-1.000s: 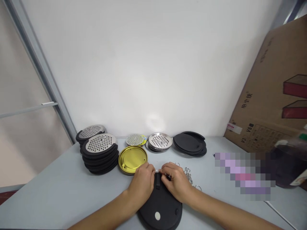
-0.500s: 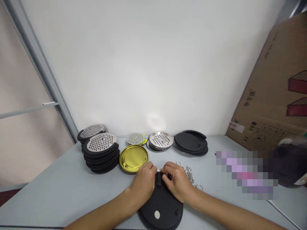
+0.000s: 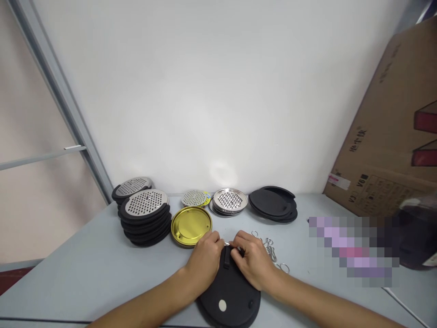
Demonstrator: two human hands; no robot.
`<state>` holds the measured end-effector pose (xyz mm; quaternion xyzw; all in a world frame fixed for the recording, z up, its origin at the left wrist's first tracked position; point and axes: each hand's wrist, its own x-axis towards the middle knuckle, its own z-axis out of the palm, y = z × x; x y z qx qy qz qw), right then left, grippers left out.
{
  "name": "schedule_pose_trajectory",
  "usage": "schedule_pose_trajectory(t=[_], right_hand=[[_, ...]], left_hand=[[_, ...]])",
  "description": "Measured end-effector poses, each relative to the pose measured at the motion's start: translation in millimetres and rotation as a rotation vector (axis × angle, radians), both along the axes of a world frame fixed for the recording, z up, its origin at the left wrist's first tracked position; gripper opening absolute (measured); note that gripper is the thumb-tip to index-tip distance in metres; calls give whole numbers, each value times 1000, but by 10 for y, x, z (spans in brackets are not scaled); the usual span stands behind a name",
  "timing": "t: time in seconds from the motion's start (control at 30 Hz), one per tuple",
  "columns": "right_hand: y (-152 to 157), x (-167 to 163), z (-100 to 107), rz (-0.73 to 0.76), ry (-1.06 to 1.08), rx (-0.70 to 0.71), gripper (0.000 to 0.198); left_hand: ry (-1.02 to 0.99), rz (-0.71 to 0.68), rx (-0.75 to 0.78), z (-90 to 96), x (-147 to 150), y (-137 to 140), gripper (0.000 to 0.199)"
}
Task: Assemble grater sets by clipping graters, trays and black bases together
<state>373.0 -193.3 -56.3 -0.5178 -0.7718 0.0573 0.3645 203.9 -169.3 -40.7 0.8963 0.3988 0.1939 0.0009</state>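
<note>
A black rounded holder [image 3: 237, 289] lies in front of me, with a pale oval spot and a small dark knob on its face. A short black strap [image 3: 227, 257] sits at its far end. My left hand [image 3: 209, 257] and my right hand [image 3: 251, 257] are closed at that end, fingertips pinching a thin metal ring [image 3: 226, 244] from either side; most of the ring is hidden by fingers. Just right of my right hand lie several loose metal rings [image 3: 284, 268]. A gold round tray [image 3: 191, 225] sits beyond my left hand.
Stacked black holders with grater plates [image 3: 146, 203] stand at the left. Along the wall are a flat grater plate [image 3: 194, 198], shiny grater discs [image 3: 230, 200] and black holders [image 3: 271, 202]. A cardboard box [image 3: 382, 136], a dark container [image 3: 414, 237] and a white cable [image 3: 404, 305] are at right.
The camera view has shifted slightly. My hands stay closed at the holder's far end, and the metal ring between the fingertips shows a little more curved.
</note>
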Motion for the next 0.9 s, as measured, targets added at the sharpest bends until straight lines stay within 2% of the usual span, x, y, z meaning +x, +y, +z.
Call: schedule_pose_trajectory(t=[0.3, 0.9], right_hand=[[-8, -12, -6, -16, 1, -16, 19], [-8, -40, -10, -23, -4, -15, 17]], left_hand=[[-101, -41, -15, -4, -11, 5, 28], [-63, -78, 30, 51, -28, 1, 28]])
